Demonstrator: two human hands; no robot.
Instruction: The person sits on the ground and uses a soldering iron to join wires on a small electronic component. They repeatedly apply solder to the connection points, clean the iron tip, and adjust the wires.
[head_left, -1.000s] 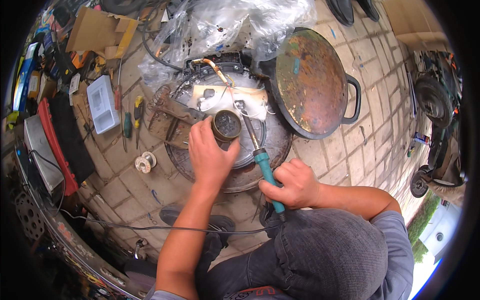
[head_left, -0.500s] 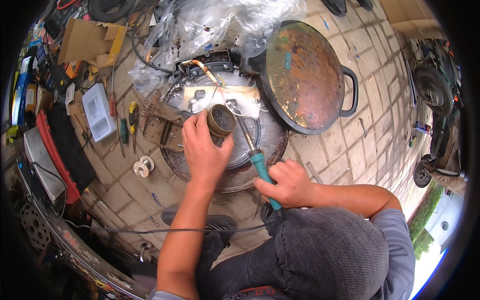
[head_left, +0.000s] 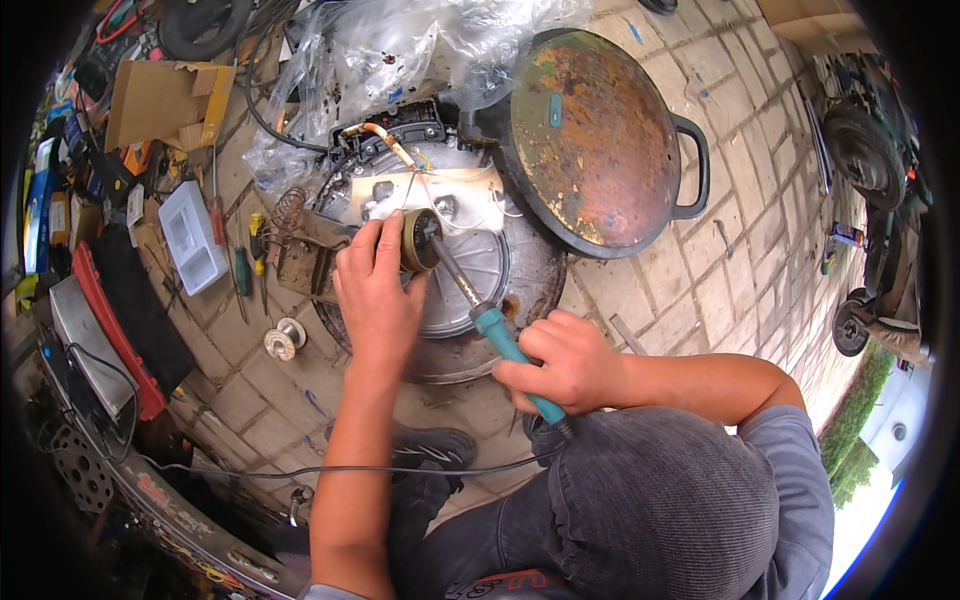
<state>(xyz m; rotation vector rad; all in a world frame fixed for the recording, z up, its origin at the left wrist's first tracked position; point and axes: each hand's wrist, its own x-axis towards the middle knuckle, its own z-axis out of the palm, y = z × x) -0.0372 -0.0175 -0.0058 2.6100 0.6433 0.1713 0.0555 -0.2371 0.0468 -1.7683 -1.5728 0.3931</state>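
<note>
The left hand (head_left: 375, 295) is closed around a small round metal tin (head_left: 419, 240), tilted on its side and held over the ribbed, circular grey metal motor housing (head_left: 480, 270) that lies on the brick-paved floor (head_left: 680, 300). The right hand (head_left: 565, 365) is wrapped tightly around the teal plastic handle of a soldering iron (head_left: 490, 325), whose slim dark metal shaft slants up and left, with its tip in the open mouth of the tin. A rusted round iron lid (head_left: 600, 135) with a loop handle leans against the housing's far edge, just beside crumpled clear plastic sheeting (head_left: 400, 60).
</note>
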